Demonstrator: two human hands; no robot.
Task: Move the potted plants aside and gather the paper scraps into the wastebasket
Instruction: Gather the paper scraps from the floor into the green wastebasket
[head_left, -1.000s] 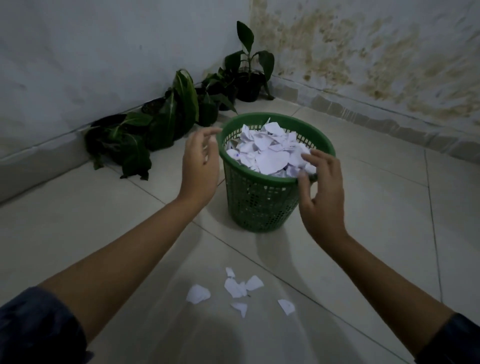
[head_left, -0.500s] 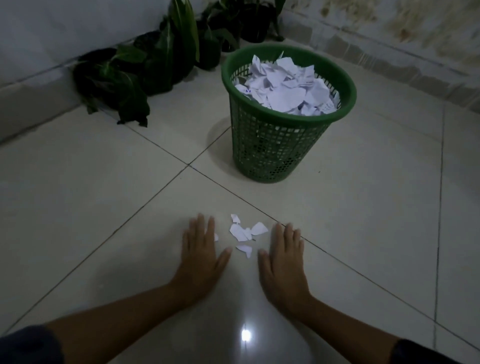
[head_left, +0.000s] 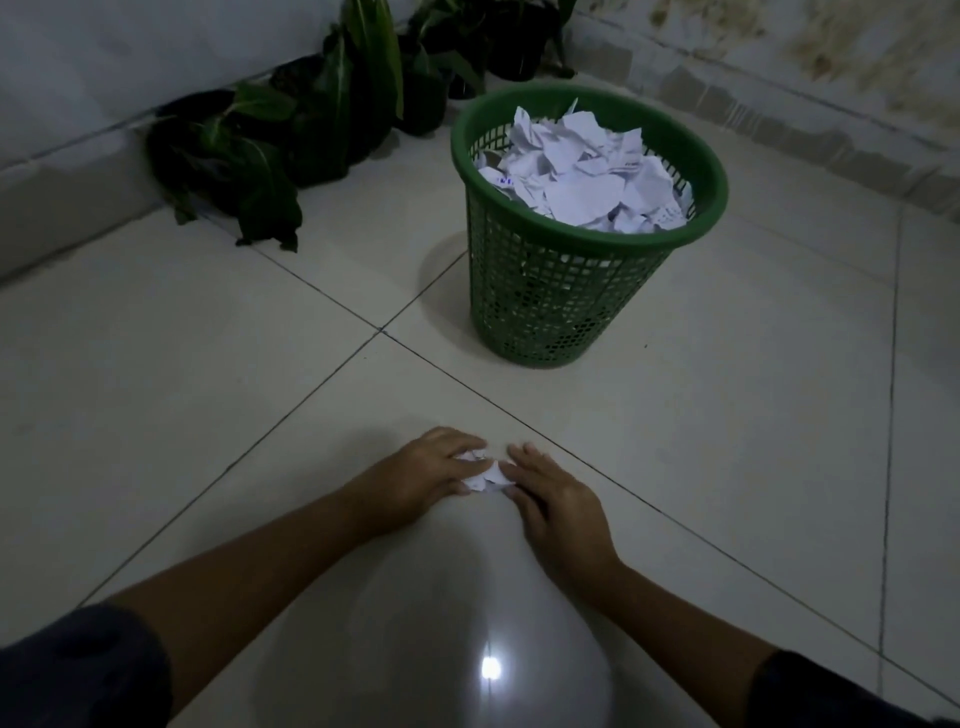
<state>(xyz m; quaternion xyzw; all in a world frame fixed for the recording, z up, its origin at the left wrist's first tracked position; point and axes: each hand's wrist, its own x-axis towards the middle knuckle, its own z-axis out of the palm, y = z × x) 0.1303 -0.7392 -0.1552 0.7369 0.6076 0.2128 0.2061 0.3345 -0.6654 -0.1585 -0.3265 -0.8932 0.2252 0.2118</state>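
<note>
Head view: both hands (head_left: 558, 506) press paper scraps (head_left: 484, 474) together.

No text, label, brand, number or sign can be read here. A few paper scraps (head_left: 582, 176) heaped in the green wastebasket (head_left: 545, 291) carry faint bluish marks: one near the basket's left rim, others toward its right rim. They look like bits of writing or print, but they are too small and blurred to make out as letters or numbers.
</note>
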